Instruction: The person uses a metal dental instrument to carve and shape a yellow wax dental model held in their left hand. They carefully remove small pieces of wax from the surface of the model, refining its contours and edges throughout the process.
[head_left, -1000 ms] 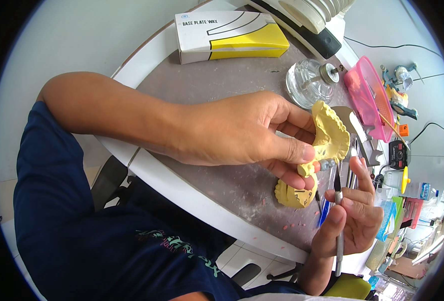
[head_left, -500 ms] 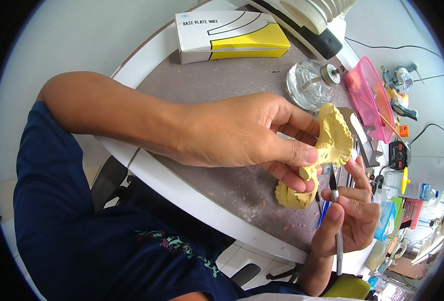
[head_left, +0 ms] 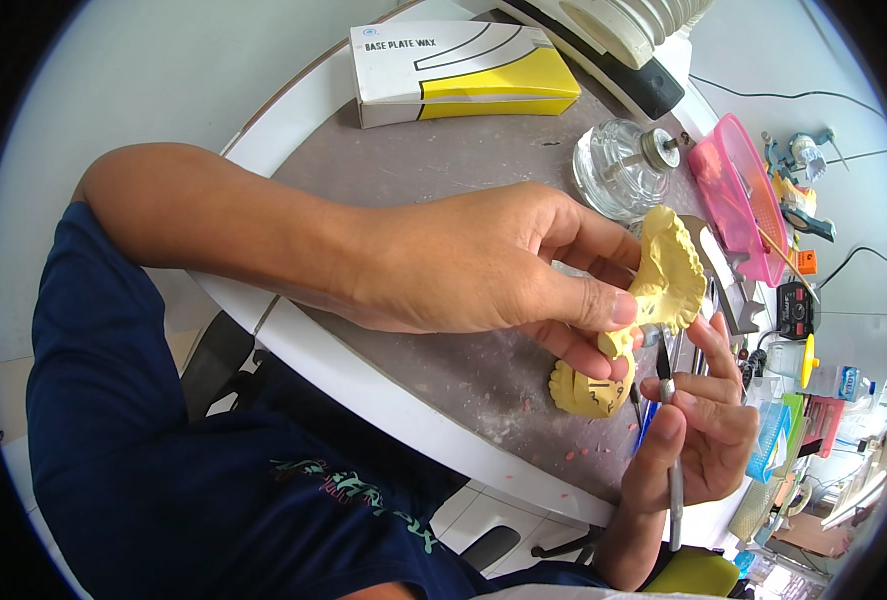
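Note:
My left hand (head_left: 473,265) grips a yellow plaster dental cast (head_left: 671,265) between thumb and fingers, its row of teeth turned to the right. In my right hand (head_left: 708,430) is a craft knife (head_left: 675,470) with a slim metal handle, held like a pen. The dark blade points up toward the cast's lower edge; whether it touches cannot be made out. Some fingers of the right hand rest close to the cast's lower right side. Below my left fingertips, a second yellow cast (head_left: 585,396) with dark handwritten marks lies on the bench, partly hidden by them.
On the grey bench top (head_left: 443,160) stand a white and yellow box (head_left: 463,75) and a glass spirit burner (head_left: 623,170). Beyond them are a pink basket (head_left: 733,190) and a black control box (head_left: 794,308). Small pink scraps (head_left: 570,455) dot the bench near its front edge.
Very little differs. The knife's handle end has swung slightly left, and the held cast has shifted by a hair. Both hands keep their grips.

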`<state>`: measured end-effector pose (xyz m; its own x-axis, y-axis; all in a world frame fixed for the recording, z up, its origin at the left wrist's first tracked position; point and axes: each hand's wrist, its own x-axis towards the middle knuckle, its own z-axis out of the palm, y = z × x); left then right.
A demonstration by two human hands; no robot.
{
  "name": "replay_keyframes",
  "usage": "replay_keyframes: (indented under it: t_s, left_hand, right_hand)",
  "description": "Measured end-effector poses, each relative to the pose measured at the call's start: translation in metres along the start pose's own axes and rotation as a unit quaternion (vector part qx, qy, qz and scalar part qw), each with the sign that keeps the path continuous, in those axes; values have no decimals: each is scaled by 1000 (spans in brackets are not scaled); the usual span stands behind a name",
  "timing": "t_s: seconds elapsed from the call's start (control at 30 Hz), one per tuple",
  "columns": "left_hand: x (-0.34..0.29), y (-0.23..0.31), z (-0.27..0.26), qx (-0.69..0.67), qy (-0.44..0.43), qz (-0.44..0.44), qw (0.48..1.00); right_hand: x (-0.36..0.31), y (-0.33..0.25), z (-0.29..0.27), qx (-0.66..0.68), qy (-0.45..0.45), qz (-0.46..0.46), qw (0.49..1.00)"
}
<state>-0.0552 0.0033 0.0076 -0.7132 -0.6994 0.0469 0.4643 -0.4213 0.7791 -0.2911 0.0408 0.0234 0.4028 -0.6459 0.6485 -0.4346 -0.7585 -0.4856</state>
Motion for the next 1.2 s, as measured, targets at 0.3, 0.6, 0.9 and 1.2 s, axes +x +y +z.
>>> replay_keyframes:
  t_s: [0.3,0.6,0.9,1.2]
  left_hand:
    - [1,-1,-3,36,14,26,999]
    - [1,0,-4,36,0,22,999]
    - [0,1,-3,33,8,24,999]
    - [0,1,-2,40,27,23,999]
  right_hand:
    - [0,-2,1,32,15,29,999]
    - [1,-2,0,27,12,31,999]
    - [2,-2,0,15,0,22,1000]
    - [0,-3,-1,59,40,50,996]
